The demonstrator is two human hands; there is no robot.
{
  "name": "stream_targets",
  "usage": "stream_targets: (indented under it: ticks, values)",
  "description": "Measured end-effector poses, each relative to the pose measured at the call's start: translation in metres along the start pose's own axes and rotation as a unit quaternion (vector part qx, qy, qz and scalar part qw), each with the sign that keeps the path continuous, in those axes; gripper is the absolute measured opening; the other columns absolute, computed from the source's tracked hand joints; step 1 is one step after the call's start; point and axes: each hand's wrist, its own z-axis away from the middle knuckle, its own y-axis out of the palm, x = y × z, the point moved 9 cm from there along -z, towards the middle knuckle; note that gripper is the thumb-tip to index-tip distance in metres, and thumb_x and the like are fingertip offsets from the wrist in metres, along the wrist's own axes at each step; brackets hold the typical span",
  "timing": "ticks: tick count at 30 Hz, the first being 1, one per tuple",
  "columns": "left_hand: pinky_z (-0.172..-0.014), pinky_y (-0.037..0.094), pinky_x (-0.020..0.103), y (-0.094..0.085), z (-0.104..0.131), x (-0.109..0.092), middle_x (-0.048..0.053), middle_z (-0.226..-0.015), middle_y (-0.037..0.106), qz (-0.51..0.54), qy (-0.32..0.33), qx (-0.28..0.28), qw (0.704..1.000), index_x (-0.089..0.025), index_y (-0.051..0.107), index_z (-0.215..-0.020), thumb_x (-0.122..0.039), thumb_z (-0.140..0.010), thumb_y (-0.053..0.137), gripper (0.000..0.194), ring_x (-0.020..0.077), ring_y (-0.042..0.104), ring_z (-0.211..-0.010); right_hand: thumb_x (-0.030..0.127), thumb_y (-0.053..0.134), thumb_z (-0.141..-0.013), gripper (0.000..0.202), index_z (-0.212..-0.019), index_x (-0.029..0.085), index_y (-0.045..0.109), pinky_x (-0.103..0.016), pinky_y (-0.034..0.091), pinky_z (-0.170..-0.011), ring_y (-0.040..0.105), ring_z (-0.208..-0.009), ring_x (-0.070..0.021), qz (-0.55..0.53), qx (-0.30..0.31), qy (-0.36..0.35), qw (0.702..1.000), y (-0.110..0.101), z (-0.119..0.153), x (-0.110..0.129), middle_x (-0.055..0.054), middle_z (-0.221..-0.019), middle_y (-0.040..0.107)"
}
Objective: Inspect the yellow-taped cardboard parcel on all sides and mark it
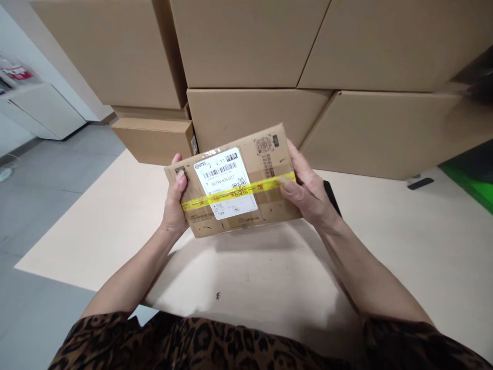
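Observation:
A flat brown cardboard package (269, 205) is held up over the pale table, slightly tilted, its labelled face toward me. A white label (227, 177) with a barcode sits on it, and yellow tape (265, 186) with red print crosses the face. My left hand (176, 203) grips the left end, thumb on the front. At the right end my right hand (308, 187) holds on, its thumb on the yellow tape. The fingers behind the package are mostly hidden.
Large cardboard boxes (246, 43) are stacked along the table's (404, 246) back. A smaller box (154, 139) stands at the back left. One dark object (421, 183) lies at the right; another (332, 198) is partly hidden behind my right hand. Grey floor shows left.

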Motion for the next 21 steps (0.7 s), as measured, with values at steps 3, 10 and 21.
stream_targets:
  ticks: [3,10,21]
  values:
    - [-0.116,0.06,0.055,-0.002,-0.005,0.01,0.01,-0.131,0.079,0.014,-0.082,0.01,0.996,-0.024,0.071,-0.122,-0.064,-0.089,0.075,0.052,0.0401,0.065,-0.143,0.088,0.056,-0.09,0.092,-0.171,0.05,0.031,-0.068,0.02,-0.138,0.016,-0.173,-0.0367,-0.003,0.052,-0.038,0.998,0.004,0.001,-0.002,0.008,-0.184,0.025]
    - [-0.108,0.064,0.061,0.005,-0.011,0.029,0.013,-0.13,0.08,0.003,-0.181,0.116,0.977,-0.024,0.07,-0.131,-0.074,-0.095,0.061,0.062,0.0424,0.067,-0.139,0.082,0.085,-0.068,0.114,-0.167,0.049,0.038,-0.069,0.016,-0.138,0.017,-0.172,-0.0389,0.111,0.058,-0.114,0.986,0.005,-0.001,0.012,0.003,-0.181,0.033]
    - [-0.135,0.031,0.063,-0.016,-0.007,0.028,-0.001,-0.183,0.026,-0.112,-0.004,0.008,0.994,-0.045,0.035,-0.166,-0.098,-0.09,0.035,0.092,0.0336,0.011,-0.174,0.066,0.073,-0.089,0.062,-0.146,0.044,0.063,-0.059,0.053,-0.123,0.059,-0.15,-0.0331,-0.092,-0.106,0.071,0.988,-0.021,-0.007,-0.003,0.004,-0.153,0.068]
